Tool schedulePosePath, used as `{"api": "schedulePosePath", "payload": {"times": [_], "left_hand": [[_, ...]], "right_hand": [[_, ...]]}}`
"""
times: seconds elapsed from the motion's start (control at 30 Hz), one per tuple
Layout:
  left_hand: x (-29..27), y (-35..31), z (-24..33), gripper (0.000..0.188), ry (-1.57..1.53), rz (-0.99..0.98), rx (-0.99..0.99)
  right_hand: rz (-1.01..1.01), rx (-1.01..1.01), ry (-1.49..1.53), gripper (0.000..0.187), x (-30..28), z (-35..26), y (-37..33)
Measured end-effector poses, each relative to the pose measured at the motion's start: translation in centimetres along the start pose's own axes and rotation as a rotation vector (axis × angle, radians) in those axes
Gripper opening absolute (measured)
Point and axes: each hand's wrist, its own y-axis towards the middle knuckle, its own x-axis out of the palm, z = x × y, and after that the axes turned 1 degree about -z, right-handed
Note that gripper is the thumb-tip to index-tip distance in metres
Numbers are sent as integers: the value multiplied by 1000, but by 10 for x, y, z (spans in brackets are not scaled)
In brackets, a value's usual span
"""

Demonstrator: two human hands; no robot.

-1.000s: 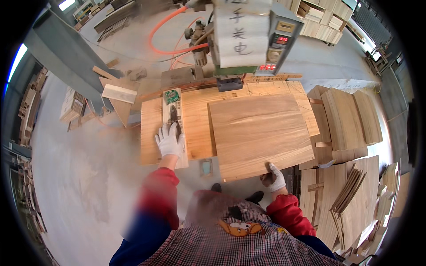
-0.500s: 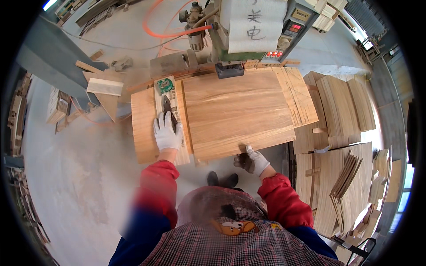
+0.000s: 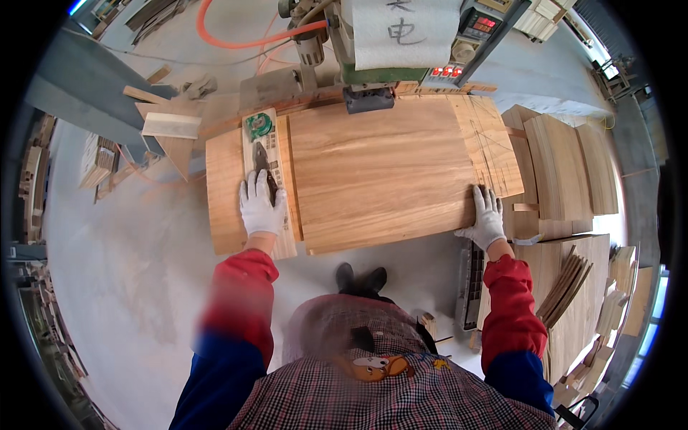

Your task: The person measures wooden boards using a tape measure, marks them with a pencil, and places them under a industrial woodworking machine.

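A wide brown wooden panel (image 3: pixel 380 172) lies on the worktable under a machine head. My right hand (image 3: pixel 485 218), in a white glove, is at the panel's near right corner, fingers stretched along its end and thumb out at the front edge. To the panel's left a pale wooden strip (image 3: pixel 284 247) lies lengthwise. My gloved left hand (image 3: pixel 261 208) rests flat on this strip with fingers extended, beside and partly over dark pliers (image 3: pixel 262 159). Beyond the pliers' tip sits a green roll of tape (image 3: pixel 259 126). Both hands look open; the right palm's underside is hidden.
The machine (image 3: pixel 390 75) stands behind the panel, with a dark roller-like part (image 3: pixel 369 99) near its back edge. An orange hose (image 3: pixel 244 41) loops at its left. Stacked boards (image 3: pixel 573 168) stand on the right; a grey post (image 3: pixel 86 89) rises on the left.
My right hand has moved from below the panel's front edge to its near right corner. The panel has squared up slightly. My left hand stays on the strip by the pliers.
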Motion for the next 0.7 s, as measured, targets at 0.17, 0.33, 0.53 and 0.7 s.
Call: {"api": "schedulePosePath", "payload": {"times": [0.17, 0.33, 0.53, 0.7], "left_hand": [[-7, 0, 6, 59, -15, 2, 12], [-6, 1, 6, 59, 10, 5, 8], [-7, 2, 8, 59, -29, 15, 31], [-4, 2, 7, 60, 2, -3, 19]], "right_hand": [[36, -69, 99, 109, 10, -5, 15], [26, -41, 138, 105, 8, -23, 28], [10, -20, 154, 105, 8, -24, 34], [-5, -2, 143, 105, 5, -27, 35]]}}
